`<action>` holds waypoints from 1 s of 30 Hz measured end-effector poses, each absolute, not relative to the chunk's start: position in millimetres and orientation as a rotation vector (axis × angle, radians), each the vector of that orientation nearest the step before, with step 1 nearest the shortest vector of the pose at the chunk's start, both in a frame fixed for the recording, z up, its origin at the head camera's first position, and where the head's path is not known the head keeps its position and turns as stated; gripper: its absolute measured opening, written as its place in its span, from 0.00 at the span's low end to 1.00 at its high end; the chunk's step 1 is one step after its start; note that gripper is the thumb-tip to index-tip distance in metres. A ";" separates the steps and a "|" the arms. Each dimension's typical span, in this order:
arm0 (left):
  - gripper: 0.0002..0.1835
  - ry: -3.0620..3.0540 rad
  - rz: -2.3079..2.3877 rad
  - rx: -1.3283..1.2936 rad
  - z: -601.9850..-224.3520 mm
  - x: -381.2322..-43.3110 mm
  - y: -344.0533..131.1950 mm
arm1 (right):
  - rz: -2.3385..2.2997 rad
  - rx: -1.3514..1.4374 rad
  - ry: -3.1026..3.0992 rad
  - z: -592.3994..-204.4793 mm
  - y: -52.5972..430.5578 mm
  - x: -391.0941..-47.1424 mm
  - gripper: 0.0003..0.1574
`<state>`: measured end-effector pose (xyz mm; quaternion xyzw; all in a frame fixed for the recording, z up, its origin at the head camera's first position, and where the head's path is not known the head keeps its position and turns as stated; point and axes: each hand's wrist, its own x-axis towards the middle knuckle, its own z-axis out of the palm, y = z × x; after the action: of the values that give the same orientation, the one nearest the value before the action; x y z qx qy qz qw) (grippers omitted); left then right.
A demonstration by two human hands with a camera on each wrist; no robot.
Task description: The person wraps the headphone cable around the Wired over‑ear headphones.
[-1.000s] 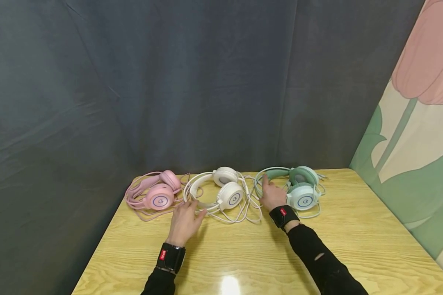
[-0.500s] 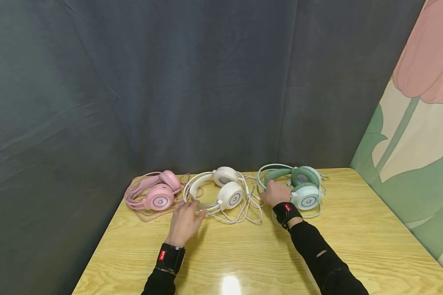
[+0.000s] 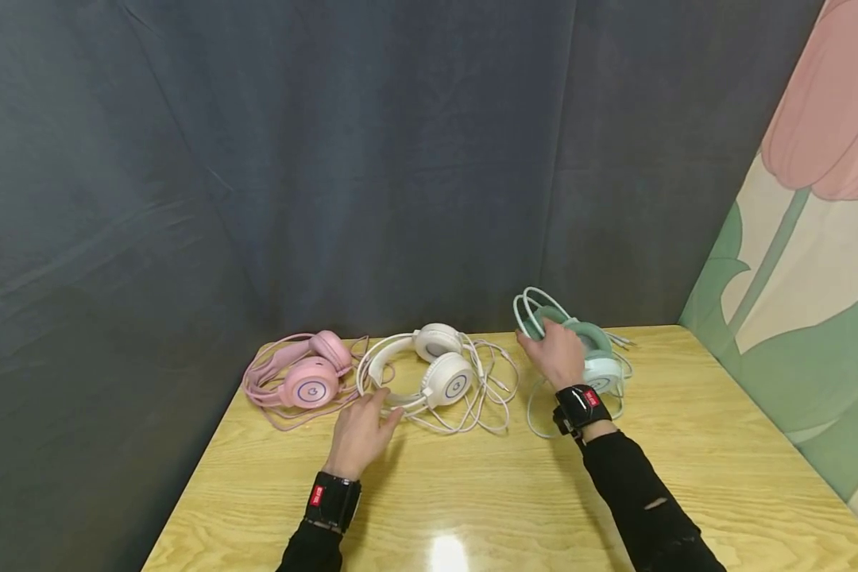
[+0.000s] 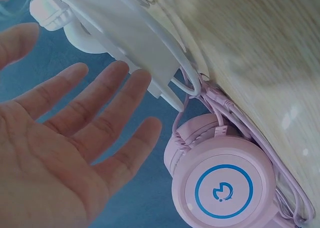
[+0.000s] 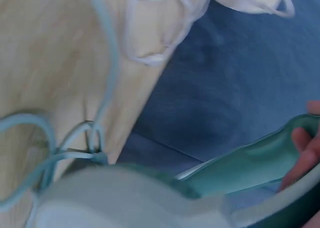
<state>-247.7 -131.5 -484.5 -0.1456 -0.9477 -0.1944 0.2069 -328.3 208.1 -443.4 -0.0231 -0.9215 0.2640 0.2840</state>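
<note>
My right hand [image 3: 561,359] grips the headband of the green headphones [image 3: 600,370], which is tilted up at the back of the table. The right wrist view, slightly blurred, shows the fingers [image 5: 305,160] around the green padded headband [image 5: 250,165] and its pale outer band. Beside the headband of the white headphones [image 3: 448,378] is my left hand [image 3: 357,433], holding nothing. Its fingers [image 4: 107,120] are spread and relaxed in the left wrist view, close to the white headband [image 4: 125,32]; whether they touch it I cannot tell. Pink headphones [image 3: 311,383] lie at the left.
All the headphones rest along the back of a wooden table [image 3: 415,485] by a dark curtain [image 3: 400,159]. A loose white cable [image 3: 482,397] spreads between the white and green headphones. A pale green cable [image 3: 535,421] trails onto the table. A flower-patterned panel [image 3: 801,318] borders the right side.
My right hand has closed on the green headband and moved up and right, raising that side of the headphones. My left hand and the white and pink headphones have hardly moved.
</note>
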 end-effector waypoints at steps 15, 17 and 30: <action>0.16 -2.618 -0.591 -0.445 -480.3 -246.9 -110.9 | 1.841 -0.243 -1.569 -437.3 250.2 -305.0 0.17; 0.16 -2.613 -0.604 -0.460 -479.6 -246.8 -103.9 | 1.949 -0.237 -1.439 -437.0 252.8 -300.5 0.16; 0.24 -2.583 -0.663 -0.665 -481.9 -239.4 -56.9 | 2.293 0.032 -0.883 -436.7 261.2 -271.5 0.23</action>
<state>-239.4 -56.9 -481.9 -0.2372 -0.9217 -0.2365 0.1956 -271.5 261.2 -436.7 0.0124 -0.3386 0.8790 0.3356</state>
